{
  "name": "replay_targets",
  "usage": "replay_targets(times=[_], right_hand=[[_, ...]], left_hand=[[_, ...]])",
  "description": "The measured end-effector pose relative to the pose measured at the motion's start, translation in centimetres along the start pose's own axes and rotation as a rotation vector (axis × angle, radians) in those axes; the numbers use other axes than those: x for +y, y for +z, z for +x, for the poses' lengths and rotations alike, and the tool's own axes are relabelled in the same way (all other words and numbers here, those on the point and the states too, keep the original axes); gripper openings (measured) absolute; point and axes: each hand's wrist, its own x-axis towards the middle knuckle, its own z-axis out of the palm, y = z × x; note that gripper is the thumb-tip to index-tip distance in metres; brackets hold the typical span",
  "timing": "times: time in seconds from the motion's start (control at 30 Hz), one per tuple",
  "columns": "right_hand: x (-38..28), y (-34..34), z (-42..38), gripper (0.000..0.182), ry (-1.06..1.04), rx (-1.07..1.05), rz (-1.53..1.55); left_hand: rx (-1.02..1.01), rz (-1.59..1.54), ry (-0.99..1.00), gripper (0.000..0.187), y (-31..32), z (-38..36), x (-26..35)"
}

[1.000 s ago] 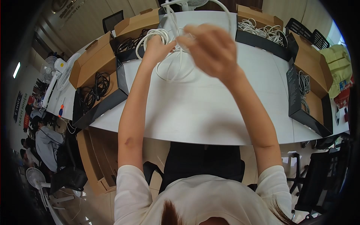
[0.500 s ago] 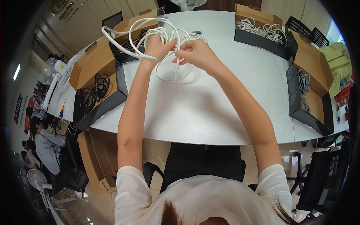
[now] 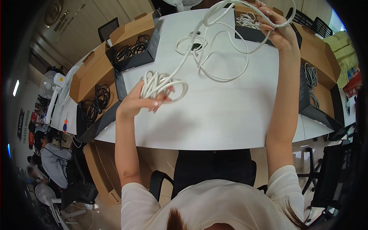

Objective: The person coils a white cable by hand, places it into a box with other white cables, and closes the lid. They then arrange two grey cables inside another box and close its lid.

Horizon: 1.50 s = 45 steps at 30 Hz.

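Note:
A bundled coil of white cable [image 3: 156, 85] sits in my left hand [image 3: 134, 100], whose fingers are wrapped round it over the near left of the table. My right hand [image 3: 281, 32] is raised at the upper right and grips loose loops of the same cable near its fingertips. Between the two hands the cable stretches up across the view in wide loops. Another coil of white cable [image 3: 188, 45] lies on the white table [image 3: 214, 122] further back, and some of the loose loops hang in front of it.
At the left are open boxes with black cables, one nearer [image 3: 100, 100] and one farther [image 3: 138, 48]. At the right, one box holds white cables [image 3: 247, 20] and another grey cables [image 3: 312, 82]. A chair [image 3: 214, 168] stands at the table's front edge. A person [image 3: 55, 163] sits far left.
My hands have moved apart. The left came down and toward me with the coil, the right went up and to the right, drawing out cable loops.

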Motion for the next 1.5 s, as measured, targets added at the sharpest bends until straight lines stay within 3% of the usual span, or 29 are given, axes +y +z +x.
replay_targets(times=[0.1, 0.13, 0.17, 0.23, 0.27, 0.3, 0.37, 0.43, 0.6, 0.73, 0.97, 1.0, 1.13, 1.2, 1.37, 1.4, 1.5], right_hand=[[-0.3, -0.9, -0.4, 0.012, -0.023, -0.029, -0.118], [-0.4, -1.5, 0.0, 0.019, 0.055, -0.269, -0.016], [-0.5, -2.2, -0.1, 0.017, -0.024, -0.161, -0.029], [-1.1, -3.8, -0.5, 0.017, -0.183, 0.053, -0.051], [-1.8, -4.2, -0.9, 0.015, -0.215, 0.267, -0.01], [-2.4, -5.3, -1.4, 0.016, -0.242, 0.325, 0.031], [-3.4, -8.0, -2.2, 0.016, -0.297, 0.441, 0.114], [-4.1, -8.9, -2.7, 0.018, -0.291, 0.498, 0.119], [-3.0, -7.9, -1.9, 0.019, -0.208, 0.518, 0.138], [-2.4, -8.9, -2.0, 0.019, -0.198, 0.514, 0.089], [-2.4, -8.4, -2.0, 0.018, -0.227, 0.57, -0.029], [-2.3, -8.6, -2.2, 0.017, -0.218, 0.478, -0.028], [-1.6, -8.7, -1.6, 0.019, -0.317, 0.605, -0.259], [-0.3, -8.7, -0.9, 0.022, -0.371, 0.751, -0.405], [2.2, -7.6, 0.1, 0.022, -0.286, 0.746, -0.683], [2.9, -7.2, 0.2, 0.024, -0.285, 0.725, -0.8], [4.0, -9.3, 1.5, 0.027, -0.287, 0.695, -1.264]], left_hand=[[-0.086, -0.321, 0.118, 0.053, -1.4, -3.2, -2.2], [-0.075, -0.416, 0.168, 0.055, -1.8, -4.1, -2.9], [-0.29, -0.482, 0.358, 0.056, -3.2, -4.2, -4.5], [-0.521, -0.594, 0.594, 0.05, -5.7, -6.7, -5.1], [-0.655, -0.657, 0.696, 0.047, -7.0, -7.9, -5.5], [-0.692, -0.622, 0.855, 0.041, -7.3, -8.5, -5.4], [-0.304, -0.856, 0.937, 0.018, -6.0, -12.6, -6.1], [0.105, -1.088, 1.064, 0.016, -2.9, -14.4, -4.4], [0.555, -1.421, 0.946, 0.02, -5.2, -18.3, -5.5], [0.443, -1.671, 0.859, 0.017, -8.6, -22.5, -6.9], [0.597, -1.394, 0.84, 0.013, -10.3, -24.7, -5.9], [0.593, -1.37, 0.851, 0.013, -10.1, -24.4, -5.6], [0.744, -1.222, 0.815, 0.01, -8.3, -21.7, -4.4], [0.618, -1.206, 0.794, 0.008, -7.9, -19.8, -4.1], [0.311, -1.191, 0.578, 0.021, -3.7, -12.4, -2.4], [0.313, -1.205, 0.526, 0.031, -2.5, -11.0, -2.2], [0.18, -1.23, 0.422, 0.033, -0.1, -7.0, -2.3]])
